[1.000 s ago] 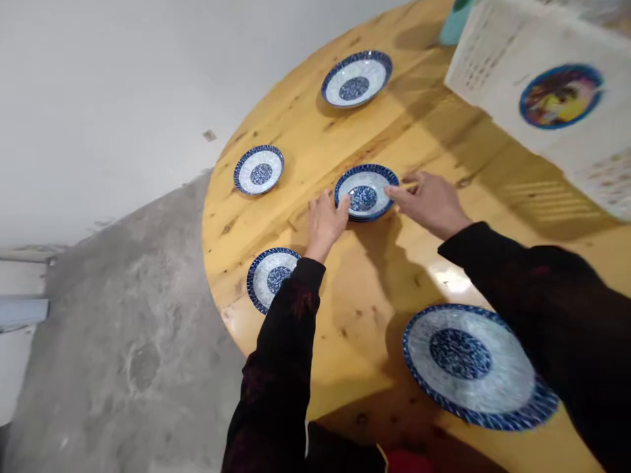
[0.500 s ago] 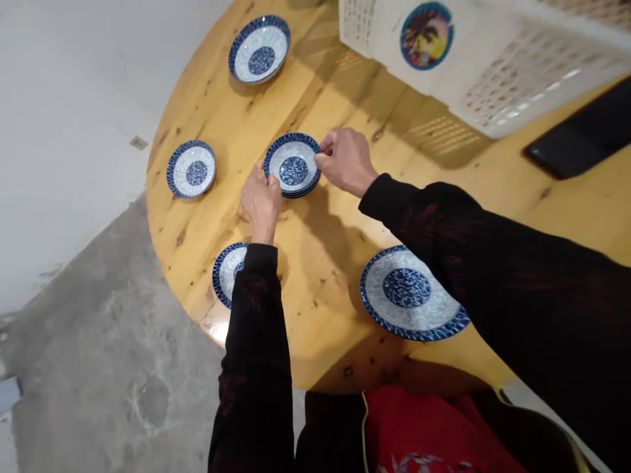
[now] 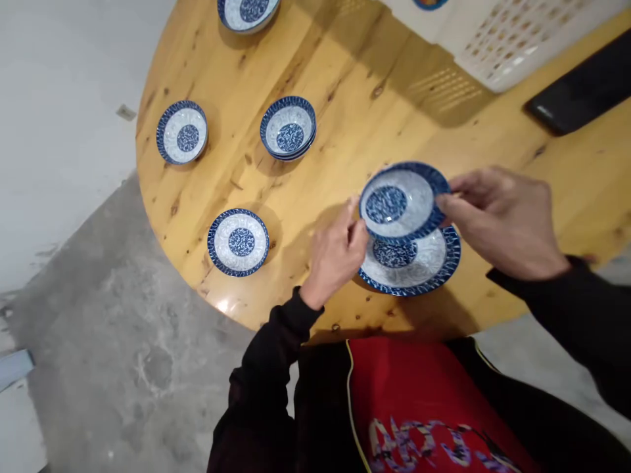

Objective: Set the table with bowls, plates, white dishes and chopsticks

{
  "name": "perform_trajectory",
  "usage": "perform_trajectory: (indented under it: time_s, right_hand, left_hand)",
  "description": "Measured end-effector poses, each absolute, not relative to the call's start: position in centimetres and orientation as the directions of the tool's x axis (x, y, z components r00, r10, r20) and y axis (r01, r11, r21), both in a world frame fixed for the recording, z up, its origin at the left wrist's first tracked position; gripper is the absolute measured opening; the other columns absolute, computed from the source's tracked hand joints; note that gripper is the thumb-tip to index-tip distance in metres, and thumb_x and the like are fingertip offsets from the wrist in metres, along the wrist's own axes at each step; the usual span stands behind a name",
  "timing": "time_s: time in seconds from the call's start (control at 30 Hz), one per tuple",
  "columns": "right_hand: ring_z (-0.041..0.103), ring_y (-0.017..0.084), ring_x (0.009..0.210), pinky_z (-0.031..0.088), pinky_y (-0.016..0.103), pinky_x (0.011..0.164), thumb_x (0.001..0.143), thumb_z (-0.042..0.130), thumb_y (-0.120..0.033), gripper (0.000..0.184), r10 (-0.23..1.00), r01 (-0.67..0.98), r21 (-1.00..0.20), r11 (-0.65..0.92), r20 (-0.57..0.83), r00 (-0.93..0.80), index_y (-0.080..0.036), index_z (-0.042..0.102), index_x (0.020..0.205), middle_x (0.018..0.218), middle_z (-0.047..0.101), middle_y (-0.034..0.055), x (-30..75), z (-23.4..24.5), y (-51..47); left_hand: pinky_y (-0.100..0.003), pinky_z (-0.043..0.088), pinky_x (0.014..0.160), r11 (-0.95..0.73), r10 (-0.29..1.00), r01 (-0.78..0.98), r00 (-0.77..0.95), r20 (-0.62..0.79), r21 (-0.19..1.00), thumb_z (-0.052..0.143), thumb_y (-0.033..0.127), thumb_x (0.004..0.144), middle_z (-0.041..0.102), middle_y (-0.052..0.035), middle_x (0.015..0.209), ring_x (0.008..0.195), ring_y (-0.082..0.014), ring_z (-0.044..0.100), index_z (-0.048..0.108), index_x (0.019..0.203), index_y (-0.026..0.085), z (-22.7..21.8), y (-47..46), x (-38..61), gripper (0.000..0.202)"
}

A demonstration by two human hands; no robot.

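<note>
Lifted from the stack (image 3: 288, 128) at 10 o'clock: small dish (image 3: 400, 202), rim pinched between left hand (image 3: 338, 253) and right hand (image 3: 503, 220), held tilted just above the large plate (image 3: 434, 263). Step judged mid-carry; setting down calls for levelling, centred. Edge of the table (image 3: 374, 79) close at 6 o'clock, bare wood at 12.

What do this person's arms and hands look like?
Both arms are in long black sleeves, the left sleeve and right sleeve, ending in close cuffs at the wrists. The left hand and right hand are bare: no gloves, and no ring or watch shows.
</note>
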State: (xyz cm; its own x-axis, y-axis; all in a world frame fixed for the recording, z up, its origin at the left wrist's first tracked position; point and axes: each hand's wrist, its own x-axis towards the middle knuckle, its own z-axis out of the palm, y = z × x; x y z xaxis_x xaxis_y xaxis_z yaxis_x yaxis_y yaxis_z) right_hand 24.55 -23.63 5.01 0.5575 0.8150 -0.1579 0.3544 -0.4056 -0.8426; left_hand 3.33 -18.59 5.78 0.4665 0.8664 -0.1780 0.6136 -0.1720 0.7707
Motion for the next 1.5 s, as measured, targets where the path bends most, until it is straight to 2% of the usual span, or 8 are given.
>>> perform_trajectory:
  time_s: [0.17, 0.3, 0.4, 0.57, 0.77, 1.03, 1.23, 1.5]
  right_hand:
    - [0.061, 0.017, 0.053, 0.050, 0.027, 0.047, 0.062, 0.077, -0.036, 0.027, 0.669, 0.135, -0.800, -0.584, -0.380, 0.639, -0.019, 0.063, 0.077, 0.067, 0.065, 0.0014, 24.3, 2.2, -29.9]
    - [0.063, 0.019, 0.055, 0.051, 0.030, 0.049, 0.055, 0.081, -0.047, 0.040, 0.600, 0.114, -0.749, -0.652, -0.418, 0.682, -0.020, 0.062, 0.077, 0.067, 0.063, 0.0018, 23.9, 1.5, -31.0]
    - [0.063, 0.022, 0.055, 0.052, 0.034, 0.050, 0.053, 0.084, -0.053, 0.046, 0.612, 0.143, -0.737, -0.660, -0.418, 0.671, -0.022, 0.061, 0.076, 0.066, 0.064, 0.0026, 23.8, 1.4, -31.0]
    - [0.062, 0.025, 0.055, 0.053, 0.039, 0.055, 0.055, 0.087, -0.048, 0.042, 0.641, 0.176, -0.733, -0.656, -0.419, 0.642, -0.025, 0.059, 0.077, 0.064, 0.063, 0.0041, 24.0, 1.4, -31.1]
    - [0.062, 0.025, 0.057, 0.055, 0.044, 0.064, 0.064, 0.073, -0.034, 0.023, 0.635, 0.213, -0.710, -0.672, -0.404, 0.658, -0.025, 0.063, 0.082, 0.070, 0.065, 0.0057, 24.0, 2.5, -31.4]
    - [0.060, 0.025, 0.059, 0.057, 0.051, 0.072, 0.055, 0.075, -0.032, 0.020, 0.619, 0.237, -0.668, -0.705, -0.416, 0.666, -0.025, 0.067, 0.072, 0.070, 0.064, 0.0075, 23.5, 3.2, -31.8]
    - [0.056, 0.022, 0.056, 0.058, 0.053, 0.073, 0.048, 0.076, -0.031, 0.021, 0.597, 0.191, -0.703, -0.685, -0.392, 0.700, -0.026, 0.067, 0.067, 0.070, 0.064, 0.0059, 22.7, 3.0, -31.6]
    - [0.059, 0.023, 0.060, 0.059, 0.048, 0.066, 0.050, 0.074, -0.032, 0.021, 0.571, 0.195, -0.659, -0.727, -0.421, 0.705, -0.027, 0.065, 0.069, 0.071, 0.063, 0.0064, 22.5, 3.2, -31.7]
  left_hand:
    - [-0.032, 0.057, 0.081, -0.092, 0.782, 0.642, 0.520, -0.344, 0.761, 0.040, 0.024, 0.104, 0.076, -0.0045, 0.089, 0.081, -0.0200, 0.070, 0.055, 0.147, 0.018, 3.6, -23.9, 3.9, 0.047]
    - [-0.035, 0.057, 0.086, -0.076, 0.773, 0.659, 0.513, -0.374, 0.748, 0.039, 0.025, 0.103, 0.078, -0.0092, 0.101, 0.092, -0.0236, 0.072, 0.053, 0.148, 0.015, 2.4, -25.1, 4.2, 0.048]
    - [-0.037, 0.057, 0.086, -0.083, 0.770, 0.673, 0.512, -0.382, 0.735, 0.039, 0.025, 0.103, 0.078, -0.0117, 0.107, 0.094, -0.0255, 0.072, 0.053, 0.149, 0.014, 2.0, -25.3, 4.4, 0.049]
    - [-0.036, 0.057, 0.088, -0.081, 0.772, 0.666, 0.512, -0.376, 0.741, 0.042, 0.025, 0.103, 0.075, -0.0113, 0.124, 0.100, -0.0250, 0.073, 0.055, 0.147, 0.021, 1.6, -25.2, 4.5, 0.047]
    - [-0.035, 0.057, 0.089, 0.014, 0.790, 0.596, 0.486, -0.374, 0.803, 0.042, 0.026, 0.104, 0.080, -0.0066, 0.102, 0.093, -0.0220, 0.073, 0.061, 0.141, 0.022, 1.6, -23.8, 2.9, 0.042]
    - [-0.034, 0.058, 0.086, 0.206, 0.899, 0.473, 0.254, -0.356, 0.857, 0.046, 0.030, 0.106, 0.078, -0.0072, 0.104, 0.086, -0.0190, 0.071, 0.063, 0.135, 0.022, 1.7, -24.1, -0.6, 0.034]
    - [-0.029, 0.055, 0.076, 0.276, 0.876, 0.451, 0.245, -0.415, 0.849, 0.049, 0.030, 0.105, 0.078, -0.0050, 0.097, 0.077, -0.0162, 0.067, 0.063, 0.135, 0.022, 1.1, -26.0, -1.6, 0.034]
    - [-0.027, 0.052, 0.071, 0.271, 0.870, 0.465, 0.256, -0.421, 0.843, 0.048, 0.031, 0.104, 0.078, -0.0043, 0.096, 0.070, -0.0139, 0.063, 0.063, 0.136, 0.022, 0.4, -26.0, -2.0, 0.037]
